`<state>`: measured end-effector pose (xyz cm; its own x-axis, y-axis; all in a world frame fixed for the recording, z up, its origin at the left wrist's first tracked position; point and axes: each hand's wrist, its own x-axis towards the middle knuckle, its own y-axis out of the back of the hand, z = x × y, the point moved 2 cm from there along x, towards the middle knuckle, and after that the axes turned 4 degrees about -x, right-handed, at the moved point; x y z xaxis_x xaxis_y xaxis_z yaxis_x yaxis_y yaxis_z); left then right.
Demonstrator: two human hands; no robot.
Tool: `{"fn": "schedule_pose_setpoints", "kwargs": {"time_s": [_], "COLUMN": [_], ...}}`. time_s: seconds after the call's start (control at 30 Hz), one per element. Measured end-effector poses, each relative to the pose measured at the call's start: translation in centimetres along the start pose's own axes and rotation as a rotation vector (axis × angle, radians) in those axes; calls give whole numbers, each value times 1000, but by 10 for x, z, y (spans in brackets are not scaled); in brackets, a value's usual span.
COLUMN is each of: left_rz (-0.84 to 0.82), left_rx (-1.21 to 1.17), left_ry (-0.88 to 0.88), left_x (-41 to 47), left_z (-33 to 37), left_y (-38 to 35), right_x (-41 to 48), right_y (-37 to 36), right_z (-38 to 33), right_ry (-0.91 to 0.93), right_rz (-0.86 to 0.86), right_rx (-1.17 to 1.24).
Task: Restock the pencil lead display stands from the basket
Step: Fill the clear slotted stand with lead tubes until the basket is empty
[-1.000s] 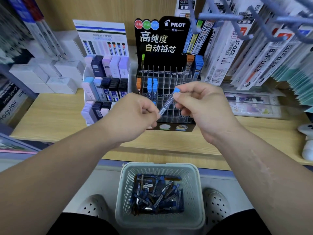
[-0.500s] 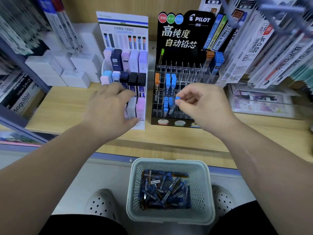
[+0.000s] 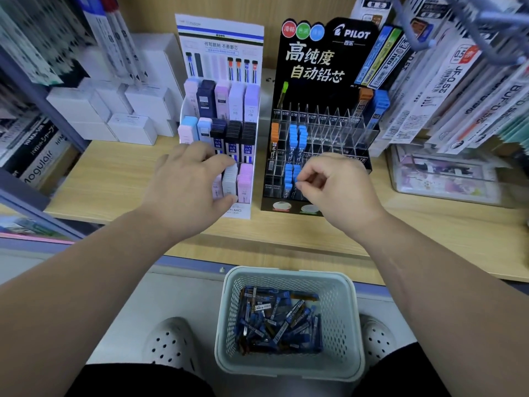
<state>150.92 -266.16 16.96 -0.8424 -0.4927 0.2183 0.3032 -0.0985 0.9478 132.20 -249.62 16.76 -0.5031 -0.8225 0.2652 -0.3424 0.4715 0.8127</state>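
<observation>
A black Pilot lead stand (image 3: pixel 320 64) with clear slots stands on the wooden shelf; blue-capped lead tubes (image 3: pixel 296 136) fill two of its columns. My right hand (image 3: pixel 335 187) pinches the blue cap of a lead tube (image 3: pixel 297 185) sunk into a lower front slot. My left hand (image 3: pixel 189 184) rests with spread fingers on the front of the white stand (image 3: pixel 220 44) of pastel and dark lead cases, holding nothing. Below, a pale green basket (image 3: pixel 289 371) on the floor holds several blue lead tubes (image 3: pixel 277 322).
White boxes (image 3: pixel 128 127) are stacked left of the stands. Hanging refill packs (image 3: pixel 463 90) crowd the right, over a clear case (image 3: pixel 446 176) on the shelf. The wooden shelf (image 3: pixel 108 179) edge runs above the basket. My two white shoes (image 3: pixel 169 342) flank the basket.
My left hand let go of the tube and moved to the white stand. My right hand carried the tube forward and lowered it into a front slot of the Pilot stand.
</observation>
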Motion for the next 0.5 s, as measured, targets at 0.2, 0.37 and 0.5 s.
{"fn": "schedule_pose_setpoints", "kwargs": {"time_s": [0.2,0.37,0.5], "left_rz": [50,160,211], "left_rx": [36,-27,-173], "left_ry": [2,-98,-81], "left_x": [-2,-23,-63], "left_z": [7,13,15], "left_y": [10,20,14], "right_x": [-14,-55,-113], "right_y": [8,21,-2], "right_z": [1,6,20], "right_ry": [-33,-14,-162], "right_rz": [12,-24,-296], "right_rx": [3,-10,55]}}
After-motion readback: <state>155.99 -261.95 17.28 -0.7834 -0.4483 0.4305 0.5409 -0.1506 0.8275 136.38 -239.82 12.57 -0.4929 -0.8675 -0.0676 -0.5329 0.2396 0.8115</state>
